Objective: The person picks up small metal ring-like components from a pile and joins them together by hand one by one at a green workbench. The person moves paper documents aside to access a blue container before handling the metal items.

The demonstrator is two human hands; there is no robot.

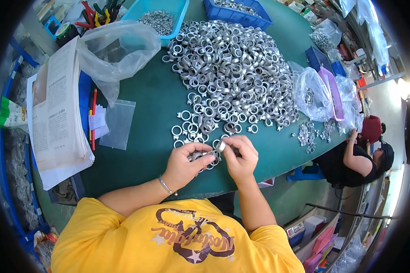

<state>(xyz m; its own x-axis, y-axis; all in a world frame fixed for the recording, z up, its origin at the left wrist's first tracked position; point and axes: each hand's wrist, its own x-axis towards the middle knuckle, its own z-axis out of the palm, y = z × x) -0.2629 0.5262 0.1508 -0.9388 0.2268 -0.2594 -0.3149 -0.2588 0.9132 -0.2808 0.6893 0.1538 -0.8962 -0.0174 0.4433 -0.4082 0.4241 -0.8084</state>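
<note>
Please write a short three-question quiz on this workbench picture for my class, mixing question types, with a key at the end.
1. True or false: the large pile of metal rings lies directly on the green tabletop.
2. Multiple choice: on which wrist does the person in the yellow shirt wear the silver-coloured bracelet?
A) right
B) left
C) both
3. Short answer: what does this person's right hand hold?

Key:
1. True.
2. B.
3. A metal ring.
</note>
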